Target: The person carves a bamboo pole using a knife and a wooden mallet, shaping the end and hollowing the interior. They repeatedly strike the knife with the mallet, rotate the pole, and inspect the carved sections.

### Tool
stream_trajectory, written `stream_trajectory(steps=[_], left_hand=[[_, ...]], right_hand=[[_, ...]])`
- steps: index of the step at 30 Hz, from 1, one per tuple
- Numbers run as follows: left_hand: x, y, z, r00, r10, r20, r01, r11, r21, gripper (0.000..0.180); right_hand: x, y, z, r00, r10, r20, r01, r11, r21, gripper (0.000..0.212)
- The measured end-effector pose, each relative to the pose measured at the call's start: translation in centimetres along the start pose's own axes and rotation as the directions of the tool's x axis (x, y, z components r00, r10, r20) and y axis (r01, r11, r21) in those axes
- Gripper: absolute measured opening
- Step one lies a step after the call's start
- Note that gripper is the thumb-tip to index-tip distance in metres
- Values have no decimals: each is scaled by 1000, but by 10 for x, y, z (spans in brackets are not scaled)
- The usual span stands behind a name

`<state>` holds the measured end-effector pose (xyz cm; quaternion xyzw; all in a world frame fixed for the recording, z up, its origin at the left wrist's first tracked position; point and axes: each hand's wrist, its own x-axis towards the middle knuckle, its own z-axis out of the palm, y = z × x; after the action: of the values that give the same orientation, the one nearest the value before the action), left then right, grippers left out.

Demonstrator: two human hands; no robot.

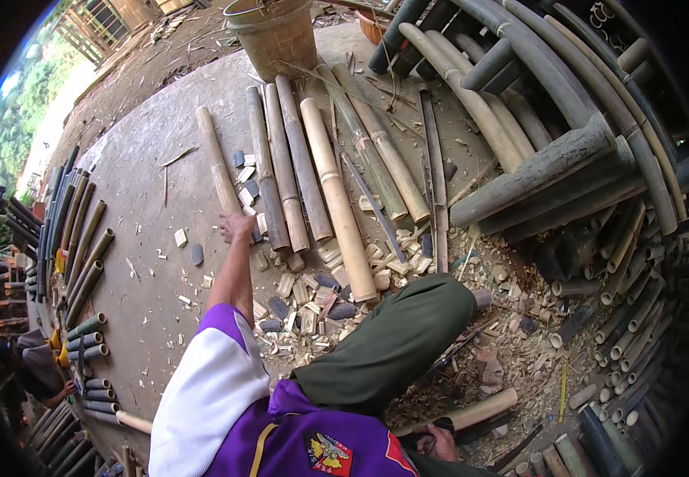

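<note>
At the end of my stretched-out left arm, my left hand (237, 227) closes on the near end of a pale bamboo pole (215, 155) lying on the concrete. To the right of it several bamboo poles lie side by side, among them a thick yellowish bamboo pole (335, 195). Low in the picture, beside my bent leg, my right hand (438, 442) is closed, with a dark object partly showing at its fingers; its kind is unclear. Just past that hand rests a split-looking pale bamboo length (479, 410).
Cut bamboo chips (308, 318) cover the ground before my knee. A worn bucket (273, 40) stands beyond the poles. A bamboo frame (535, 171) rises at right, above stacked bamboo tubes (638, 334). More dark tubes (82, 230) line the left, near another person's hand (66, 389).
</note>
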<state>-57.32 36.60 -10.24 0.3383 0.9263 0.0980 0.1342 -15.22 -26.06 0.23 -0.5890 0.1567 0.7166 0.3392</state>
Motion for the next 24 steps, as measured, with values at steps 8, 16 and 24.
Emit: stream_trajectory(steps=[8,16,24], left_hand=[[69,-42,-16,802,244,546,455,342,-822,12],[-15,32,-6,460,675,577,772,17,-636,53],[-158,121,-60,482,806,343,557,20,-830,23]], right_hand=[[6,-11,4,996,-27,84,32,998,-61,40],[-12,-10,0,999,-10,43,11,1000,-9,44],[-28,7,9,990,-137,31,132,984,119,41]])
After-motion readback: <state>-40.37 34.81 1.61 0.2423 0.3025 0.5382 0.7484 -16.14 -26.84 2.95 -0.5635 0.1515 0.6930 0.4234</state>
